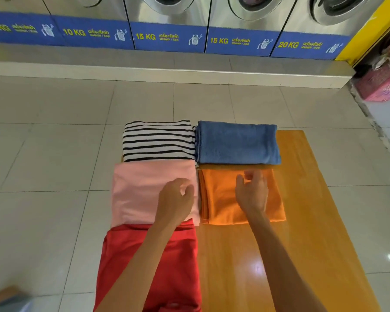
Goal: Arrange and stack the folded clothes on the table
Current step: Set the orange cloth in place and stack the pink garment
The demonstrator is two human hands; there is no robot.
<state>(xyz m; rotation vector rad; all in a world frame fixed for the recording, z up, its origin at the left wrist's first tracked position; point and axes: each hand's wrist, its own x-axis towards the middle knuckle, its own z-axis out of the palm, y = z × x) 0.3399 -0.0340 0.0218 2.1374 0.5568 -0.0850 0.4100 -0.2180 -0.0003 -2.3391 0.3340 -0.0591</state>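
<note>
Five folded pieces lie on the wooden tabletop (302, 221), and the orange folded cloth (221, 199) serves as the landmark. Directly beyond it, edge to edge, lies the blue folded towel (236, 143). Just to its left, nearly touching, is the pink folded garment (140, 192); beyond that pink piece, diagonal to the orange cloth, sits the black-and-white striped folded garment (158, 140). Nearer the person than the pink garment, and left of the bare wood below the orange cloth, lies the red folded garment (167, 266), its far edge tucked under the pink one.

The right hand (253, 191) is over the orange cloth, fingers curled loosely with thumb apart, gripping nothing visible. The left hand (176, 197) rests on the pink garment's right side, fingers curled inward; whether it pinches fabric cannot be told.
</note>
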